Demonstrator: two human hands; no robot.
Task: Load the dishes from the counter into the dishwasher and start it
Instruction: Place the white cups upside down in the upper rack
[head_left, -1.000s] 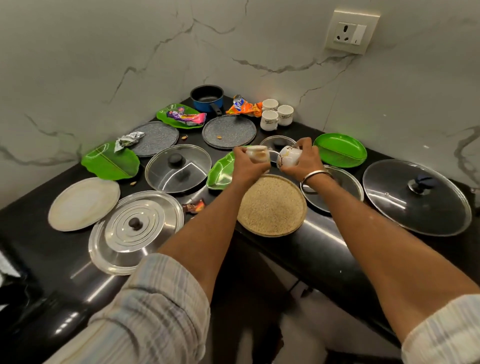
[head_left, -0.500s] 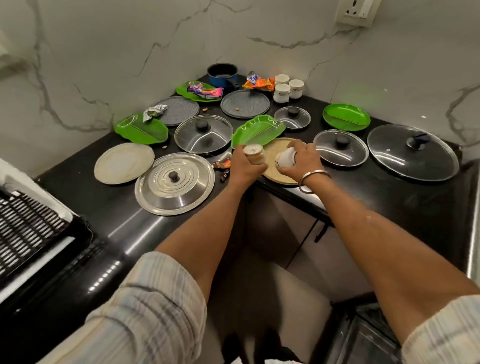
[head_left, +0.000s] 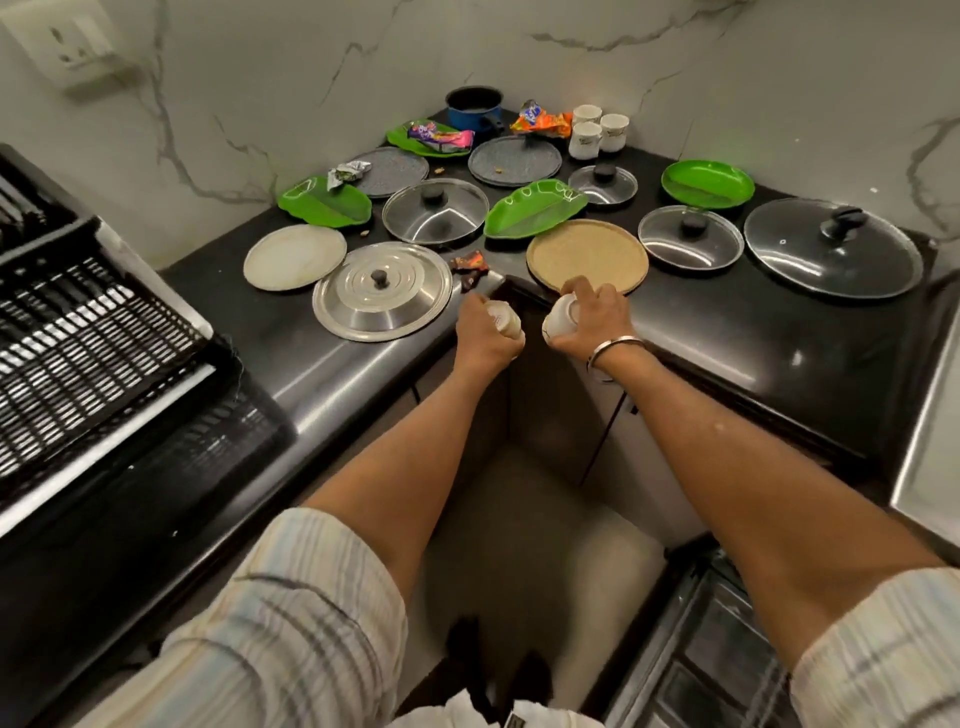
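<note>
My left hand (head_left: 485, 335) grips a small white cup (head_left: 503, 321) just past the front edge of the black counter (head_left: 727, 332). Beside it, my right hand (head_left: 589, 322) holds a second white cup (head_left: 560, 319) tipped on its side. Both hands hover at the inner corner of the counter. Three more white cups (head_left: 597, 130) stand at the back. Plates and lids cover the counter: a steel lid (head_left: 382, 291), a tan round plate (head_left: 587, 255), a white plate (head_left: 294, 256), green leaf-shaped plates (head_left: 535, 208) and several glass lids (head_left: 435, 212).
A blue saucepan (head_left: 474, 108) and snack wrappers (head_left: 540, 123) lie at the back corner. A black dish rack (head_left: 88, 332) fills the left. A dark opening with a rack (head_left: 717, 649) shows at the lower right, by the floor. A large glass lid (head_left: 834, 247) sits at the right.
Both hands have drawn back from over the tan plate to the counter's front edge, each carrying its cup. My view has pulled back and tilted down, showing the rack and the floor.
</note>
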